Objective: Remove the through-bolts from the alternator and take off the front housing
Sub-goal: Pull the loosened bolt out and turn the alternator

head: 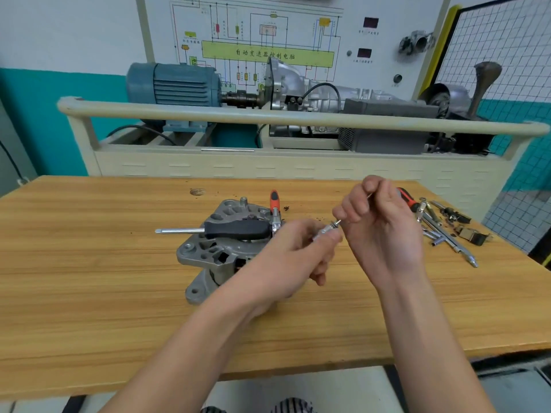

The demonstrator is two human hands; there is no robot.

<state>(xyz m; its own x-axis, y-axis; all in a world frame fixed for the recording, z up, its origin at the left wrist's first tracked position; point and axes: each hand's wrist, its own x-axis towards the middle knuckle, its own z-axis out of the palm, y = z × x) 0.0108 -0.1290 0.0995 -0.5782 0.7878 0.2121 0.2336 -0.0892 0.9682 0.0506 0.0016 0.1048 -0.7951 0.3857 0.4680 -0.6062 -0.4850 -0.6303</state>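
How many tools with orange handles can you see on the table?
2. One orange-handled tool lies just behind the alternator, partly hidden by the black-handled tool resting on top of it. The other lies behind the right hand, mostly covered. More could be hidden behind the hands.

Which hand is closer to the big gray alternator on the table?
Left. The left hand hovers right at the alternator, overlapping its right edge while holding a small metal socket. The right hand is farther right, pinching a thin bolt.
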